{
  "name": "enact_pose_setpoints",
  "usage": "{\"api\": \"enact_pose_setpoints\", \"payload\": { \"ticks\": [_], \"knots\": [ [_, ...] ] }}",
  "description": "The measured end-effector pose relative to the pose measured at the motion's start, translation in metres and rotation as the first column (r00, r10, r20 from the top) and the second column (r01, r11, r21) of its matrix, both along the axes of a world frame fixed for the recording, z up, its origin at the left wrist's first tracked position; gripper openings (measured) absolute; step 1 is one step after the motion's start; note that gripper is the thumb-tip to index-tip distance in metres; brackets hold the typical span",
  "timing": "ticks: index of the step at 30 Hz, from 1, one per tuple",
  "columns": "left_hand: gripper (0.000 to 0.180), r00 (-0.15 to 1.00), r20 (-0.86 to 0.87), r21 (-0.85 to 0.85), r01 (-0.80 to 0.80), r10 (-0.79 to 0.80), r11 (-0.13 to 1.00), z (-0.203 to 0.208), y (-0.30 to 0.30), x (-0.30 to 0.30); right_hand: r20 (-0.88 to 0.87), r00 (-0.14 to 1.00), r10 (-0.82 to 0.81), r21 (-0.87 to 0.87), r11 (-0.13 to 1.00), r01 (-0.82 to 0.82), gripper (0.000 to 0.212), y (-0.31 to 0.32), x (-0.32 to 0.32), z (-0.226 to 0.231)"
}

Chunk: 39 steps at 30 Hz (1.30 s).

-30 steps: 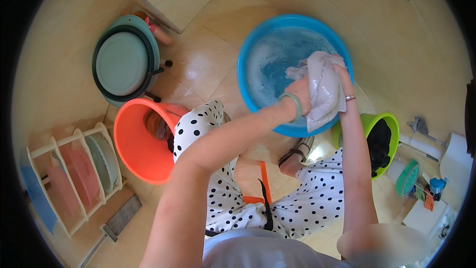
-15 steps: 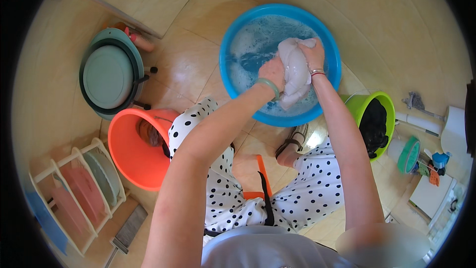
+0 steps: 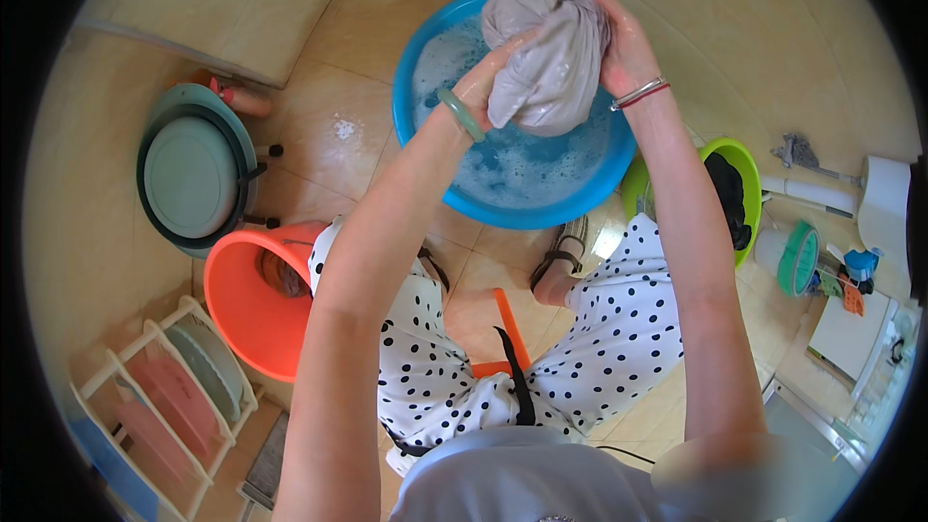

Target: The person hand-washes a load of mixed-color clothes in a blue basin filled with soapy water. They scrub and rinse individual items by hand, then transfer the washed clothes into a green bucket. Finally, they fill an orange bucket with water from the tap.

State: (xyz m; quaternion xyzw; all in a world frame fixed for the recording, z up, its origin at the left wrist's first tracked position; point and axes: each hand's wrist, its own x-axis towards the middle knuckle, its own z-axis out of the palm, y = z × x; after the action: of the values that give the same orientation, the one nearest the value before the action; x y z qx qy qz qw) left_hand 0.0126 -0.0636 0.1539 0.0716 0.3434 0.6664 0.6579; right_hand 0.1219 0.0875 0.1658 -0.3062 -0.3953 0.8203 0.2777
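Note:
A wet, pale grey-white bundle of cloth (image 3: 551, 68) is lifted above the blue basin (image 3: 411, 140), bunched between both hands. My left hand (image 3: 488, 82), with a green bangle at its wrist, grips the bundle's left side, its fingers partly hidden in the folds. On the other side, my right hand (image 3: 628, 48) presses against the cloth with long, fairly straight fingers, holding it up from the right. Bangles and a red cord circle that wrist. Below the cloth, the basin holds soapy water (image 3: 536, 174) with foam on it.
An orange bucket (image 3: 227, 304) stands by my left knee, a lime-green bucket (image 3: 754, 174) with dark cloth by my right. Stacked basins (image 3: 188, 179) and a white rack (image 3: 217, 445) are at the left. A green-rimmed container (image 3: 797, 256) is at the right.
Both hands have raised the cloth from the basin's water, moving up and slightly left in the picture. The cloth now looks larger and looser. The view has shifted a little.

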Motion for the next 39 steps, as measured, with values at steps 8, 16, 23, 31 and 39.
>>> {"api": "enact_pose_setpoints", "payload": {
  "ticks": [8,16,23,31,39],
  "knots": [
    [0.042,0.889,0.457,0.125,-0.115,0.046,0.985,-0.020,0.014,-0.004,0.079,0.997,0.002,0.264,0.964,-0.023,0.076,0.013,0.028,-0.079],
    [0.044,0.764,0.637,0.251,-0.071,-0.109,0.965,0.004,0.012,0.023,0.244,0.968,-0.053,0.272,0.962,-0.016,0.080,-0.035,0.063,-0.220],
    [0.047,0.707,0.671,0.332,-0.014,-0.225,0.943,-0.030,-0.003,0.016,-0.380,0.915,-0.135,-0.412,0.911,-0.037,0.085,-0.024,0.032,-0.125],
    [0.044,1.000,0.022,-0.185,-0.007,0.011,0.983,-0.093,0.001,0.015,0.165,0.986,-0.004,0.279,0.959,-0.043,0.054,-0.037,0.001,-0.056],
    [0.038,0.862,-0.501,-0.189,-0.194,0.075,0.963,-0.078,0.016,0.020,0.319,0.936,-0.149,0.497,0.867,-0.032,0.061,-0.027,-0.009,-0.051]
  ]
}}
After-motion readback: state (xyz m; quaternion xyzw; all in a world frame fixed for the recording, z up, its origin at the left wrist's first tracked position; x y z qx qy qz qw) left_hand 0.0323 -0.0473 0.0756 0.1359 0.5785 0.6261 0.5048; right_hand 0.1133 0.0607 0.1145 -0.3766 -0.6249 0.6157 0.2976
